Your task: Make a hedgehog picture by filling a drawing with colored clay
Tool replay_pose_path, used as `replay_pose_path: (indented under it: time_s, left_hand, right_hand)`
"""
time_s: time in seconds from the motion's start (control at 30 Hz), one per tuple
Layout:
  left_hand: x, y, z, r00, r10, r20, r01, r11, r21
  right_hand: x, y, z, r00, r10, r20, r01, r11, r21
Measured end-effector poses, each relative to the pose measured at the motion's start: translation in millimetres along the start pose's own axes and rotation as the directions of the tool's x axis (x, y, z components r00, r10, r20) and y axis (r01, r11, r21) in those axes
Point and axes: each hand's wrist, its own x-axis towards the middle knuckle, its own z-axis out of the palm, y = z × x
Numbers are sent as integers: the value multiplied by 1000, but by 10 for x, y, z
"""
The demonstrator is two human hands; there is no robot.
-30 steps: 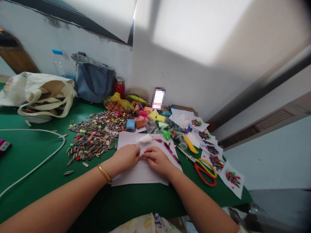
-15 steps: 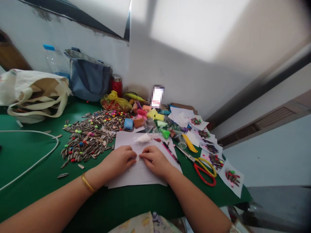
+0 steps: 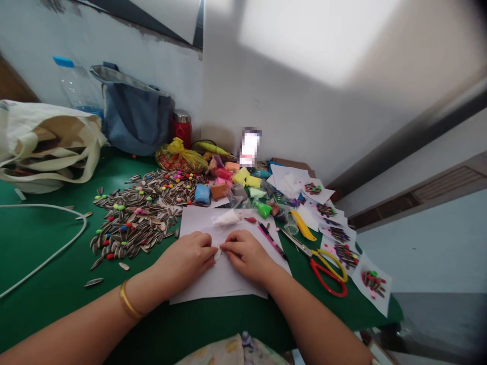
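Note:
Over white sheets of paper (image 3: 224, 287), my left hand (image 3: 188, 257) and my right hand (image 3: 249, 256) meet fingertip to fingertip. Between them is a small white piece (image 3: 217, 254) that looks like soft modelling clay; both hands pinch it, though the fingers partly cover it. Just beyond the fingertips lies a clear bag of white clay (image 3: 227, 218), with a small dark red piece (image 3: 250, 220) beside it. Pens (image 3: 272, 240), one pink and one black, rest on the paper to the right of my right hand.
A heap of sunflower seeds (image 3: 140, 218) with coloured ones lies left. Coloured clay packs (image 3: 218, 191) sit behind the paper. Scissors (image 3: 315, 258), a yellow cutter (image 3: 303, 225) and paper squares with seed designs (image 3: 373, 284) lie right. Bags (image 3: 133, 119) and a phone (image 3: 249, 147) stand behind.
The view has shifted slightly. My fingers have moved a little around the white piece, which shows more clearly now. Both hands remain together over the paper.

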Motion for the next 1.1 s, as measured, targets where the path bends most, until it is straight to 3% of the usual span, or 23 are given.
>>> replay_pose_path:
  time_s: [0.3, 0.73, 0.97, 1.1]
  left_hand:
    - [-34, -49, -68, 998, 59, 12, -59, 998, 7]
    - [-29, 11, -55, 997, 72, 39, -73, 997, 26]
    - [-36, -37, -43, 997, 71, -32, -73, 995, -66]
    - [-31, -28, -52, 998, 61, -16, -61, 997, -44]
  right_hand:
    - [-16, 16, -52, 1000, -13, 25, 12, 999, 53]
    - [-16, -45, -15, 999, 2, 50, 1, 998, -61]
    - [-28, 6, -46, 999, 34, 33, -35, 999, 38]
    - [-21, -2, -105, 998, 9, 64, -13, 998, 58]
